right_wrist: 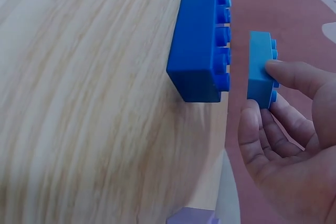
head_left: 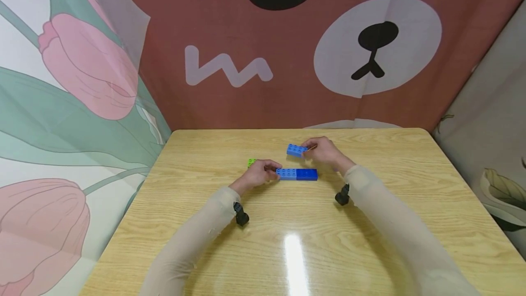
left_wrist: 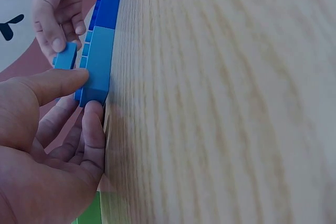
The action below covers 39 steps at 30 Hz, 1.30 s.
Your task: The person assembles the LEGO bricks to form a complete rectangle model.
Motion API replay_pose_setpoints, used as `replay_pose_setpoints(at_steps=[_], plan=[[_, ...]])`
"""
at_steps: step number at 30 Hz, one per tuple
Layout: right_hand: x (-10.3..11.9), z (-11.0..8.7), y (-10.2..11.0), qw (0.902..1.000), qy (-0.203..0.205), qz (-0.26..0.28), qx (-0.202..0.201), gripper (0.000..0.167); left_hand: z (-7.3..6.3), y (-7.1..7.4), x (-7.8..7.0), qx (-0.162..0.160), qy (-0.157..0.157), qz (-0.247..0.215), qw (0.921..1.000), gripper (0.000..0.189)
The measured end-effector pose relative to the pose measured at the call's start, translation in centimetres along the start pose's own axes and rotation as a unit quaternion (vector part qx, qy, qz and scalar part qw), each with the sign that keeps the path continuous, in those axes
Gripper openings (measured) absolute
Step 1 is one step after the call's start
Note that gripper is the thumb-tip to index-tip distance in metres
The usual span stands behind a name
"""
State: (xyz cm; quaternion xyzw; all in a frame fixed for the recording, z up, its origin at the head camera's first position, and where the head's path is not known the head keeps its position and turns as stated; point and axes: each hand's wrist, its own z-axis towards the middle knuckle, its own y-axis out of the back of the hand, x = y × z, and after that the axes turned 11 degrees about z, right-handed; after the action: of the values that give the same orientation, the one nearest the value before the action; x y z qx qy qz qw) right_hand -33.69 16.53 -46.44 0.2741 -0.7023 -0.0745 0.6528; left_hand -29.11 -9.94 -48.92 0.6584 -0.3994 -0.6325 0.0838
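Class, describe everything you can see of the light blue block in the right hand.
The light blue block is a short oblong with smooth, flat sides and two rows of round studs, and looks like plastic. It is held above the table, studs up, pinched between the thumb and fingers of the right hand, which hides one end. It sits apart from the row of blue blocks, beyond it in the head view.

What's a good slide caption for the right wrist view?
Right hand holds a light blue block, not touching the dark blue block nearby.
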Motion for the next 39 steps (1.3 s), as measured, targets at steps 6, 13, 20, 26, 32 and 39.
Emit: replay_pose_setpoints(at_steps=[6,13,20,26,32,39], plan=[[0.2,-0.6,0.2,0.9998,0.019,-0.009,0.006,0.033,0.0,0.0,0.1,0.002,-0.004,0.008,1.0,0.031],[0.4,-1.2,0.5,0.9993,0.032,-0.017,0.011,0.033,-0.1,-0.1,0.2,0.003,-0.007,0.009,0.9999,0.031],[0.8,-2.2,0.7,0.9976,0.059,-0.035,0.006,0.03,-0.1,0.0,0.2,0.004,-0.013,0.002,0.9999,0.031],[1.1,-2.8,0.7,0.9975,0.06,-0.037,0.007,0.028,-0.1,0.1,0.1,0.005,-0.009,0.0,0.9999,0.031],[1.2,-3.1,0.7,0.9978,0.051,-0.041,0.011,0.028,-0.1,0.1,0.0,0.005,-0.008,0.004,0.9999,0.032],[0.9,-3.6,0.6,0.9979,0.049,-0.036,0.023,0.03,-0.3,0.1,-0.1,0.006,-0.006,0.006,0.9999,0.032]])
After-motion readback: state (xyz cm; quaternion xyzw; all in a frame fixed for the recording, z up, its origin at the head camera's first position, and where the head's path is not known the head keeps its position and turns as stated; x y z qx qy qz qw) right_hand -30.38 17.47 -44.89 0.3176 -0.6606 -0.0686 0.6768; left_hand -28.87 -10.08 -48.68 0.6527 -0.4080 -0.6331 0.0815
